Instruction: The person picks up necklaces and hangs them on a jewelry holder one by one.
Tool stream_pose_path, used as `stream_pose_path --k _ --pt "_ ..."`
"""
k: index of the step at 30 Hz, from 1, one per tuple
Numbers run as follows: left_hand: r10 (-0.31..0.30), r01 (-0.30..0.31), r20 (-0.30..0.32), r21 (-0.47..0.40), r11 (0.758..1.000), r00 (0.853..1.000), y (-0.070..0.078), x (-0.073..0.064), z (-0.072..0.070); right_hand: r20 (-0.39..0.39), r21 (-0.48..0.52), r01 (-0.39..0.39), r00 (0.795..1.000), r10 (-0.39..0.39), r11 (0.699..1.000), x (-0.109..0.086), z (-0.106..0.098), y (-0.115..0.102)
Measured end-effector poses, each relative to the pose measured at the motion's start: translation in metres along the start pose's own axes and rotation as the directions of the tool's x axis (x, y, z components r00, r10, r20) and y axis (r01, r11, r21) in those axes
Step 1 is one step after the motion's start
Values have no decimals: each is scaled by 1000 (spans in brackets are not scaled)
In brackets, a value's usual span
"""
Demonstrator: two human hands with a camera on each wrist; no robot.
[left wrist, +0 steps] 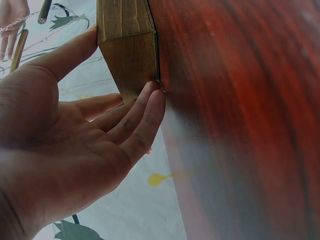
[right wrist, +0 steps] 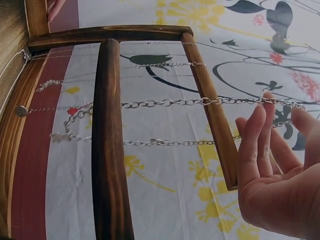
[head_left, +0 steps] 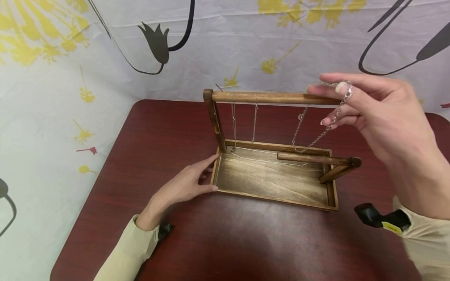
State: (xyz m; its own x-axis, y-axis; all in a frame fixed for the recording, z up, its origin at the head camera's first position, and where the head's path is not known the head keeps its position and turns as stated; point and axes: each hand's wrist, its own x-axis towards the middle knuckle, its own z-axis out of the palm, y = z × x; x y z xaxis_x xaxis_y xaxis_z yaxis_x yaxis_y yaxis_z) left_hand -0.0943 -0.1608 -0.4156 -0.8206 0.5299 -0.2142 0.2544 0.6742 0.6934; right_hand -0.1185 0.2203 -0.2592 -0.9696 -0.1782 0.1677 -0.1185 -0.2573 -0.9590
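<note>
Right wrist view: silver chain [right wrist: 175, 103] runs as a doubled strand from the fingertips of the right hand [right wrist: 282, 192] down past the upper bar [right wrist: 212, 97] of a wooden jewellery stand. Key relation: the two strands appear to lie on opposite sides of that bar, one in front, one behind, so the chain's long axis crosses the bar roughly at right angles, towards its free end. Head view: the front strand slants down and leftward from the fingers, bends above the rear wall of the tray [head_left: 260, 183], then rises to the bar. The lower bar [head_left: 313, 157] is nearer the wearer, just in front of the bend; contact between chain and lower bar cannot be told. The right hand is by far the nearer one, beside the bar's free end, thumb and forefingers holding the chain's top, fingertips reaching over the bar, wrist below and to the right; firmness of grip not readable. The left hand [head_left: 188, 181] is well apart from the chain, at the tray's left end: thumb at the front corner, fingers spread along the end wall and mostly straight, touching rather than clasping. Farther left on the upper bar hang fine chains [head_left: 233, 121], one reaching the tray floor. Stand sits on a dark red table [head_left: 158, 132]; floral cloth [head_left: 197, 74] behind.
</note>
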Motion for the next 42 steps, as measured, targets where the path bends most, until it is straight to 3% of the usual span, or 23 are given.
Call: stream_pose_path --k 5,20,34,42 --pt "-1 1 1 -1 1000 1000 -1 0 1 -17 -74 -9 1000 8 997 3 7 0" --pt "-4 4 3 -7 1000 1000 -2 -1 1 -55 -147 -39 998 31 988 8 28 -6" --pt "-10 10 6 -7 1000 1000 -2 -1 1 9 -43 -5 1000 6 999 19 42 0" --pt "-7 7 5 -6 1000 1000 -1 -1 0 31 -55 -25 999 27 998 21 49 -1"
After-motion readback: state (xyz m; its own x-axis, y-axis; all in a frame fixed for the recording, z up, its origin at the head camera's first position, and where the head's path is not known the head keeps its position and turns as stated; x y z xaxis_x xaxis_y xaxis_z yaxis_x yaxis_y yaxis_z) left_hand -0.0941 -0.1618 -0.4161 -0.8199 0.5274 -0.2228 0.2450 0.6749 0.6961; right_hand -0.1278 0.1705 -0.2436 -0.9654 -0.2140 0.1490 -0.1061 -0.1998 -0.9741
